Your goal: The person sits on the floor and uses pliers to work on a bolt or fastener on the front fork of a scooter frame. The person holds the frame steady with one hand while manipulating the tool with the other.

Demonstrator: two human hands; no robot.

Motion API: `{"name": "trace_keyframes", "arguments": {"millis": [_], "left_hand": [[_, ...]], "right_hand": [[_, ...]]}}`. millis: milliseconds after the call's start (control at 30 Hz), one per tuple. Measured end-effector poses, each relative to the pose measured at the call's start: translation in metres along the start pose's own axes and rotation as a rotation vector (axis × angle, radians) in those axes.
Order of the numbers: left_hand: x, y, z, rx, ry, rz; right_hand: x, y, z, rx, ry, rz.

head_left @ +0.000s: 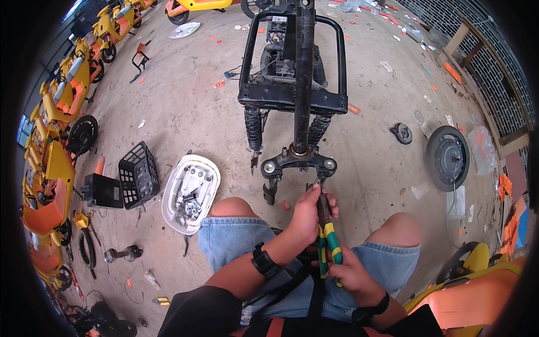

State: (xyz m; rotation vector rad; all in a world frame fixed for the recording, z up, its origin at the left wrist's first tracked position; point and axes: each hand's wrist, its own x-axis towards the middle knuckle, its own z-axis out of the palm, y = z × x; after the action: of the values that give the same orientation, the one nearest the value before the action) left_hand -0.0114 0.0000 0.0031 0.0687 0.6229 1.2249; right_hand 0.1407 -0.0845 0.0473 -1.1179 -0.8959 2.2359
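Note:
Pliers with green and yellow handles [331,244] point away from me toward the black fork clamp [299,160] of a bare scooter frame [303,98]. My left hand [307,216] is closed around the upper part of the pliers, near the pivot and jaws, just below the clamp. My right hand [349,272] grips the handles lower down, between my knees. The jaw tips are near the clamp's lower edge; whether they touch or hold anything there is too small to tell. Two black coil springs [254,126] stand beneath the frame, behind the clamp.
A white tub [170,213] of metal parts, a black crate [140,174] and black box [101,191] lie left. Yellow scooters [48,191] line the left wall. A wheel [447,154] lies right, an orange-yellow body [455,303] at lower right. Scraps litter the floor [213,112].

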Motion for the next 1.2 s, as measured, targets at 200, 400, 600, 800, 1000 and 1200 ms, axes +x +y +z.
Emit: {"name": "trace_keyframes", "arguments": {"millis": [200,400,600,800,1000,1200], "left_hand": [[-0.002,-0.002,0.005,-0.051,0.056,-0.011],[0.003,-0.007,0.002,-0.047,0.048,-0.024],[0.007,-0.009,-0.003,-0.075,-0.012,-0.065],[0.010,-0.010,-0.008,-0.083,-0.052,-0.062],[0.011,-0.011,-0.007,-0.063,-0.046,-0.049],[0.009,-0.009,-0.005,-0.064,-0.047,-0.058]], "right_hand": [[-0.001,-0.002,0.006,-0.018,0.032,-0.044],[-0.003,-0.007,0.002,0.005,0.031,0.069],[-0.004,-0.009,0.004,0.043,0.036,0.033],[-0.003,-0.003,0.004,0.010,0.076,-0.021],[-0.001,0.000,0.004,0.013,0.080,-0.044],[-0.001,-0.002,0.004,-0.009,0.073,-0.046]]}}
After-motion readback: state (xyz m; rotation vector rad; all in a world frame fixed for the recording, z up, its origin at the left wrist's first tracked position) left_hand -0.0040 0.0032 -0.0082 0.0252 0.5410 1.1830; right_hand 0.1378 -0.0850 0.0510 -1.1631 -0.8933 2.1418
